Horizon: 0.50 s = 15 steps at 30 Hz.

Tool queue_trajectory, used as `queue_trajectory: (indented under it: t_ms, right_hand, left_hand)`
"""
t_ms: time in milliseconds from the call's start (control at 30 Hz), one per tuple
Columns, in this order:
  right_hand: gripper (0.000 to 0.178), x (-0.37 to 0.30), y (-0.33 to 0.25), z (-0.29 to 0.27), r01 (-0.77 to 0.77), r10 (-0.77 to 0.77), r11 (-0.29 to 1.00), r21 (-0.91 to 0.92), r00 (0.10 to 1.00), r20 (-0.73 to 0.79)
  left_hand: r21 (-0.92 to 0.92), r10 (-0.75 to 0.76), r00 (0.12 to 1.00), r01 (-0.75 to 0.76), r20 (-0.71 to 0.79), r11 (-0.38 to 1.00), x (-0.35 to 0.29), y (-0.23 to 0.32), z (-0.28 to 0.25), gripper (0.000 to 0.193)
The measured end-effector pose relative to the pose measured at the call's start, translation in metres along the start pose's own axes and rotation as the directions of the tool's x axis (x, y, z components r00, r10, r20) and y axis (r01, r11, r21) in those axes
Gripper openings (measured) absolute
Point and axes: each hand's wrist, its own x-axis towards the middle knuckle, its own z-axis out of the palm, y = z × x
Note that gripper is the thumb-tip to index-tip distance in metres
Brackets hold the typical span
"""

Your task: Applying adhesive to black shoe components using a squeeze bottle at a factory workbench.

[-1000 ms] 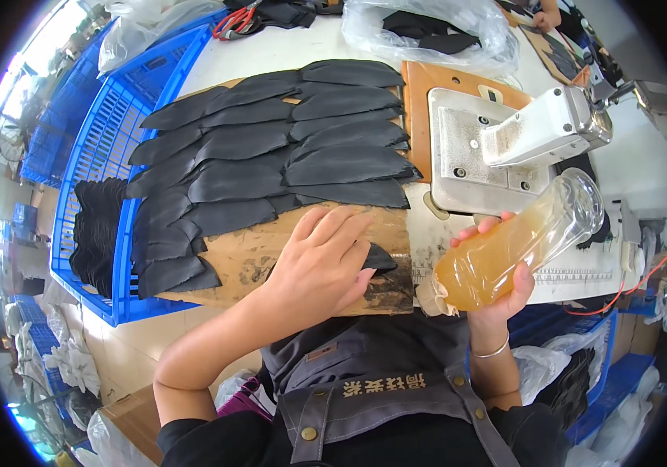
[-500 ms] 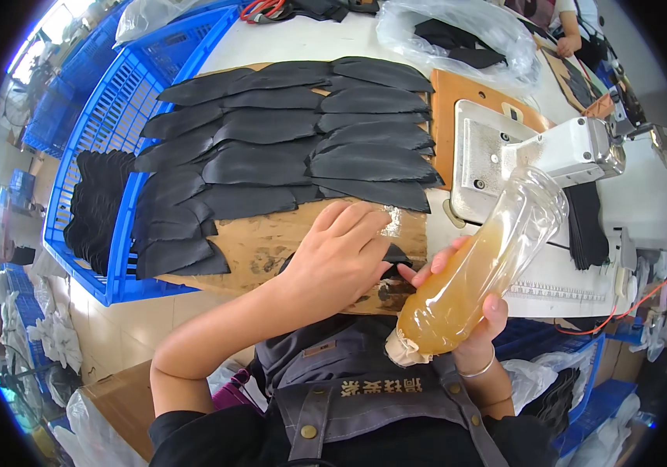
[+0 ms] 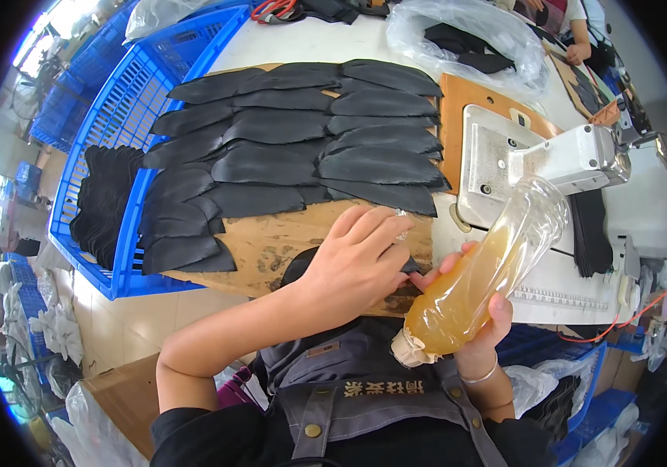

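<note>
My right hand (image 3: 491, 327) is wrapped round a clear plastic bottle (image 3: 470, 288) partly filled with amber liquid. The bottle leans with its wrapped, cream-coloured neck (image 3: 411, 349) pointing down toward me. Bent fingers of my left hand (image 3: 361, 257) close over a black leaf-shaped piece (image 3: 299, 266) at the near edge of a brown cardboard sheet (image 3: 256, 237); its grip there is partly hidden. Fingertips of my right hand reach close to that piece's right end. Overlapping rows of similar black pieces (image 3: 271, 124) cover the far part of the cardboard.
Left of the cardboard stands a blue plastic crate (image 3: 119, 265) holding a black stack (image 3: 101, 206). A white machine (image 3: 571, 156) and more black pieces (image 3: 589, 233) are at right. Behind lies a clear bag (image 3: 532, 66) with black pieces. A co-worker's hand (image 3: 579, 53) shows far right.
The whole view has shifted slightly right. My left hand has moved a little right over the cardboard, and more of the black piece shows under its wrist. The bottle stays tilted in my right hand.
</note>
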Motion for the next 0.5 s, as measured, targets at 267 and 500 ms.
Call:
queue_trajectory:
  t_ms: [267, 500]
  right_hand:
    - [0.064, -0.001, 0.004, -0.002, 0.027, -0.027, 0.999, 0.037, 1.000, 0.007]
    - [0.058, 0.004, 0.003, -0.009, -0.006, 0.003, 0.987, 0.162, 1.000, 0.017]
  left_hand:
    - [-0.308, -0.425, 0.899, 0.377, -0.108, 0.874, -0.008, -0.020, -0.044, 0.010]
    - [-0.357, -0.543, 0.540, 0.416, -0.643, 0.836, -0.037, -0.065, -0.139, 0.006]
